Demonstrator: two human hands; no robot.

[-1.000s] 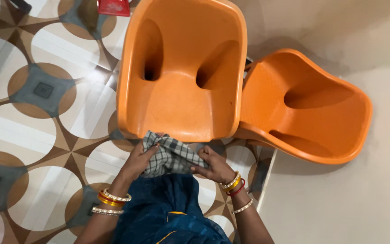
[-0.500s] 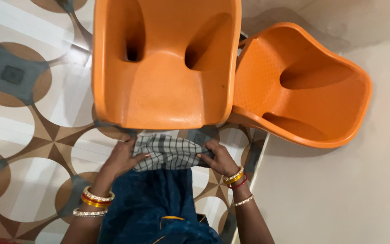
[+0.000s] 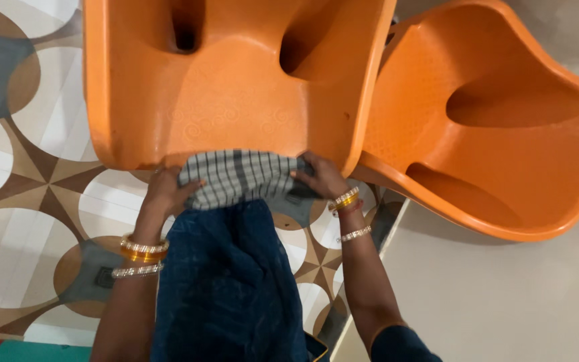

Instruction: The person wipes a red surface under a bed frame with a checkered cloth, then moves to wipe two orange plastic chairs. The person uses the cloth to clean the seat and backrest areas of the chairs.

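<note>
Gripping opposite ends of a checked cloth (image 3: 239, 177), both hands stretch it flat across the front lip of an orange plastic chair (image 3: 236, 80). The left hand (image 3: 165, 194) is curled, its fingers folded over the cloth's left edge and its thumb laid along the fabric, so the cloth is pinched between them. The right hand (image 3: 322, 177) is likewise closed over the cloth's right edge, with the fingertips pressing the fabric against the chair's rim; the thumb is tucked out of sight. Between the two hands the cloth lies spread, grey and white with darker stripes, its upper border resting on the seat's front edge and its lower border hanging just above a dark blue garment (image 3: 229, 281) worn by the person. Gold, red and silver bangles (image 3: 143, 248) circle the left wrist just behind that hand, and a similar set sits behind the right one. Just beyond the right hand stands a second orange chair (image 3: 504, 127), touching the first. Below the left hand spreads a tiled floor (image 3: 28, 194) patterned with brown, grey and white circles.
</note>
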